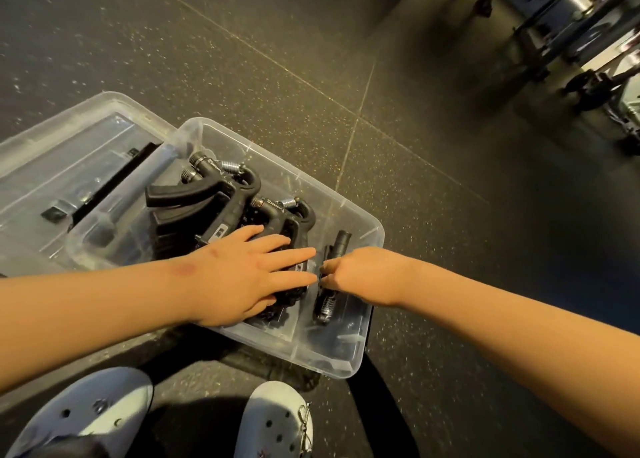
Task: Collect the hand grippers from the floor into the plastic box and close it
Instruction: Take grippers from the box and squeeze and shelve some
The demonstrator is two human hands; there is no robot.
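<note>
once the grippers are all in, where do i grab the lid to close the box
Take the lid by its raised far rim, coming from the left. It lies flat, and the plastic box overlaps its right side, so only the far and left rims are free.

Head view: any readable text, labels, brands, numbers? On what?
Nothing legible.
White print on the rear hand gripper, near its knob: blurred, unreadable.
Same print on the middle hand gripper: unreadable.
Pale label on a gripper body: too small to read.
Second label between fingers of the left hand: partly covered, unreadable.
Plastic box and lid: no text visible.
</note>
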